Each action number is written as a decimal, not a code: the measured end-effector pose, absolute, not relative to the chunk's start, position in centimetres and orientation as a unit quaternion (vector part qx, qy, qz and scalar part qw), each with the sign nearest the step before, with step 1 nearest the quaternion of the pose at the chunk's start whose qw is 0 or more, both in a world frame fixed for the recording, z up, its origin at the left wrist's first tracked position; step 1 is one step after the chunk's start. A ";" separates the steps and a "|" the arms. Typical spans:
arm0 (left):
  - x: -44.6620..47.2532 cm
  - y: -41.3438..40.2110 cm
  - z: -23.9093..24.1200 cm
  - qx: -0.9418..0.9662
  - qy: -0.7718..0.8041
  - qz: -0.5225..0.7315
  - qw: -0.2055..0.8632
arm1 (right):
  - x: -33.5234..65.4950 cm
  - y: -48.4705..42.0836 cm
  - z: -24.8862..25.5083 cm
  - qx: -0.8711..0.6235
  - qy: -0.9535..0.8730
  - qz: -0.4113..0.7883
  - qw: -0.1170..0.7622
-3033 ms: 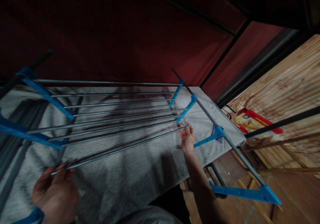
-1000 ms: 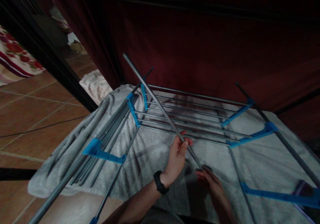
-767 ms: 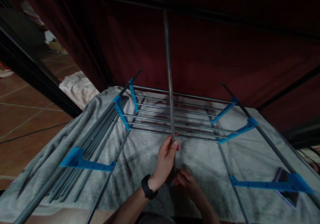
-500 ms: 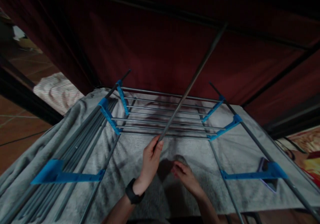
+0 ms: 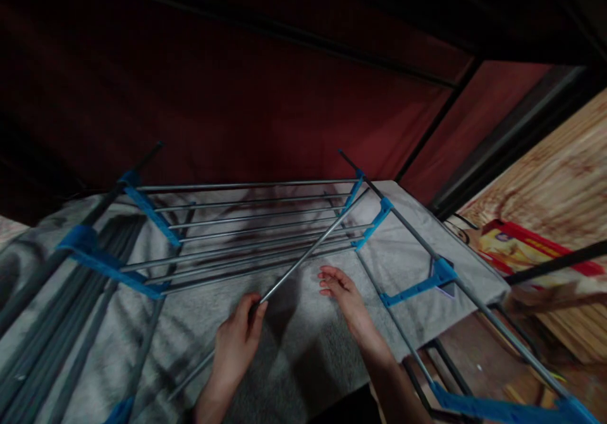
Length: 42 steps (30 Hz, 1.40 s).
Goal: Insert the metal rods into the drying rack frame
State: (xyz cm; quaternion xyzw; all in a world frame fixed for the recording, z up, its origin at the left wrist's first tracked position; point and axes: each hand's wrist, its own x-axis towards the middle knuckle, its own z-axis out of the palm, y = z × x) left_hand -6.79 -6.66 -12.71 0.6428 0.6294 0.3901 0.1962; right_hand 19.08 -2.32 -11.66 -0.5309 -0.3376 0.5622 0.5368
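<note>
A long grey metal rod (image 5: 308, 256) slants from low left up toward the blue bracket at the right of the rack. My left hand (image 5: 237, 342) is closed round the rod near its lower part. My right hand (image 5: 339, 288) hovers just right of the rod with its fingers loosely spread, holding nothing. Both hands are above a grey towel (image 5: 284, 329). A drying-rack frame (image 5: 237, 222) of parallel grey rods joined by blue plastic brackets (image 5: 147, 206) lies on the towel beyond the hands.
A dark red cloth wall (image 5: 213, 95) rises behind the rack. More loose grey rods (image 5: 42, 348) lie at the left. A side rail with blue brackets (image 5: 427, 282) runs down the right. A colourful packet (image 5: 516, 250) lies on a wooden surface at the right.
The rod has swung from pointing up and left, through vertical, down to the right toward the rack's right bracket. My right hand has let go of its lower end. The view turned right.
</note>
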 end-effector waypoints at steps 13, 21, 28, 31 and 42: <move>-9.2 -6.2 -16.0 0.725 0.575 0.344 0.160 | 22.1 0.7 -8.5 -0.433 -0.226 0.535 0.689; -10.2 -5.9 -17.1 0.751 0.559 0.320 0.143 | 24.8 1.8 -10.8 -0.446 -0.201 0.513 0.705; -12.6 -5.4 -18.1 0.779 0.554 0.281 0.088 | 26.6 2.4 -13.7 -0.483 -0.195 0.481 0.705; -13.1 -5.3 -18.0 0.796 0.539 0.270 0.059 | 26.4 2.4 -15.8 -0.500 -0.165 0.477 0.704; -12.6 -5.1 -18.9 0.822 0.522 0.227 -0.005 | 26.0 1.6 -20.4 -0.499 -0.144 0.484 0.704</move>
